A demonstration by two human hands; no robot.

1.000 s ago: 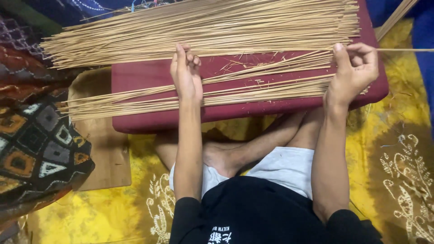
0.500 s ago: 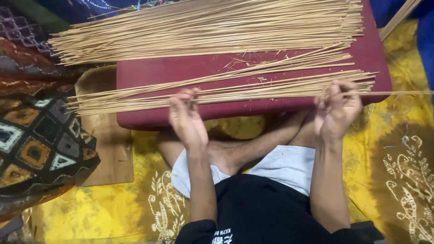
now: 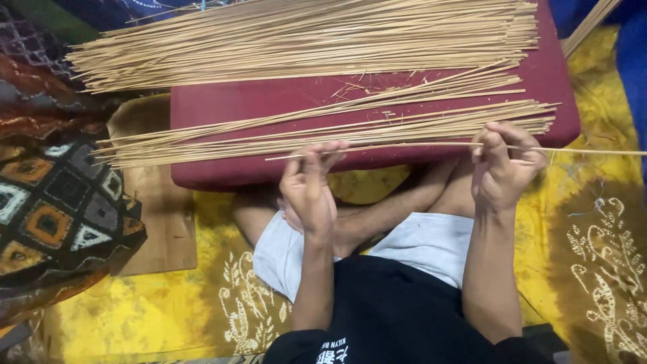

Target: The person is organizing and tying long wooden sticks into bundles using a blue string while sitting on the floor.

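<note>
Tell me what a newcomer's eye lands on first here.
The big heap of thin bamboo sticks fanned across the far side of the maroon cushion, with a smaller bundle along its near edge. Next, the left hand and right hand pinching one single stick level above the crossed legs. A patterned cloth lies at left.

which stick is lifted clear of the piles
The single thin stick pinched between the left hand and right hand; it juts out past the right hand, nearer the person than both piles.
</note>
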